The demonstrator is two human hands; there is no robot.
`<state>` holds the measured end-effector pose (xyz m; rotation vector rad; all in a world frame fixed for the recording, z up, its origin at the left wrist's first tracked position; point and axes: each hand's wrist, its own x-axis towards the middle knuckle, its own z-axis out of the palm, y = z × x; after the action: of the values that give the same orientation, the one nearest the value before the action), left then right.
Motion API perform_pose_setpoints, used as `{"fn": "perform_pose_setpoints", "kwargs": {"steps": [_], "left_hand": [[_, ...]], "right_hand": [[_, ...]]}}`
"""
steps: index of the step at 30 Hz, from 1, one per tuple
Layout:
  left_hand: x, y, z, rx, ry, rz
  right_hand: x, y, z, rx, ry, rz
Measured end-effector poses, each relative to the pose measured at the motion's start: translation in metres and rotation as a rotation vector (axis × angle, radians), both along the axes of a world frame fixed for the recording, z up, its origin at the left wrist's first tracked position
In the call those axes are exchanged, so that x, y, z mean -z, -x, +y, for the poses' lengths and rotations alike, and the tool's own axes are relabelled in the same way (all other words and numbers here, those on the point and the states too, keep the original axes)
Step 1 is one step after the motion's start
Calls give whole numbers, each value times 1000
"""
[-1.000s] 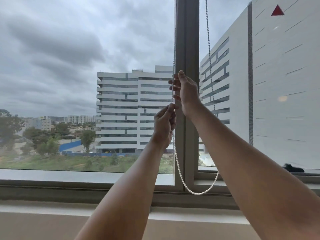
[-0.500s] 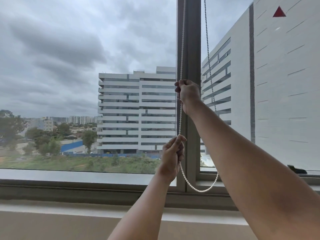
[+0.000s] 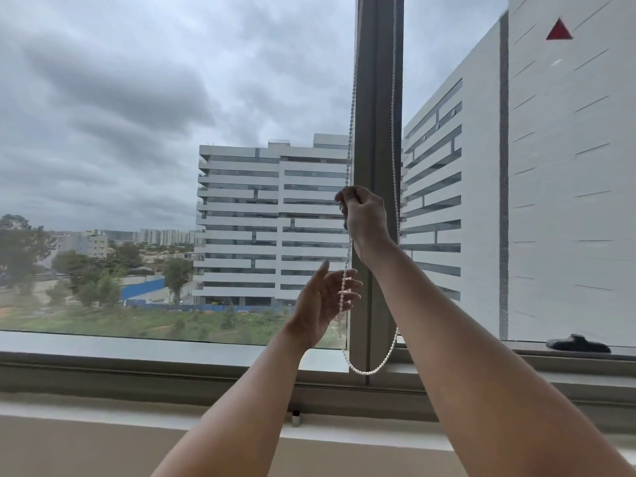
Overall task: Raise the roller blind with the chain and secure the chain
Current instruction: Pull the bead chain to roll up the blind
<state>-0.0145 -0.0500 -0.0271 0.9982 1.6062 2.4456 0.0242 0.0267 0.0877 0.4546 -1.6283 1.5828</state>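
Now, in the head view, the left hand [image 3: 323, 301] has let go: half a second ago it pinched the chain [image 3: 349, 139], now its fingers spread open with the beads just brushing them. The right hand [image 3: 364, 215] stays fisted on the left strand, lower than before, beside the window frame [image 3: 377, 115]. Likely a hand-over-hand pull; the left should regrip higher.

The left hand [image 3: 321, 304], earlier pinched on the chain [image 3: 350, 139], is now spread, its fingers [image 3: 351, 285] loose beside it; the right hand [image 3: 364, 215] is lowered, fist closed.
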Motion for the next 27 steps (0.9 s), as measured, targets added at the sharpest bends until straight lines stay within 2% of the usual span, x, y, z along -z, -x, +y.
{"fn": "perform_pose_setpoints", "kwargs": {"steps": [4,8,14,22,27], "left_hand": [[-45,0,-4,-91,-103,11],[-93,-9,-2,-77,-213,69],[-144,-31,10,-105,-109,143],[-156,-39,20,-289,-22,147],[-147,-34,26,-338,-160,173]], "right_hand": [[17,6,2,-39,10,-15],[29,7,6,-64,10,-23],[45,8,4,-103,9,-63],[74,9,5,-127,-11,-86],[77,7,4,-135,-37,-95]]}}
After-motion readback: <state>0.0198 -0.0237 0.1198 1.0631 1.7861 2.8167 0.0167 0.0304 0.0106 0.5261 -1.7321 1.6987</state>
